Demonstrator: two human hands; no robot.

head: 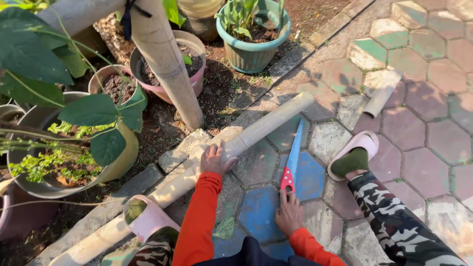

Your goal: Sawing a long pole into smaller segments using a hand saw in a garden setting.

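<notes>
Bamboo pole (212, 157), long and pale, lies slantwise along the stone kerb (148, 177) between the potted plants and the coloured hexagonal paving, with the left hand (215, 158) spread flat on top of it, pressing rather than gripping. Just beside it on the pavers lies a hand saw (292, 160), blade pointing away, and the right hand (289, 214) rests loosely open against its red handle, fingers not closed around it.

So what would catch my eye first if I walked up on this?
Probably the long bamboo pole lying across the coloured paving, with the left hand pressed on it. Just right of it a hand saw lies flat on a blue tile, the right hand on its red handle. Potted plants crowd the soil behind, among them a green pot.
</notes>
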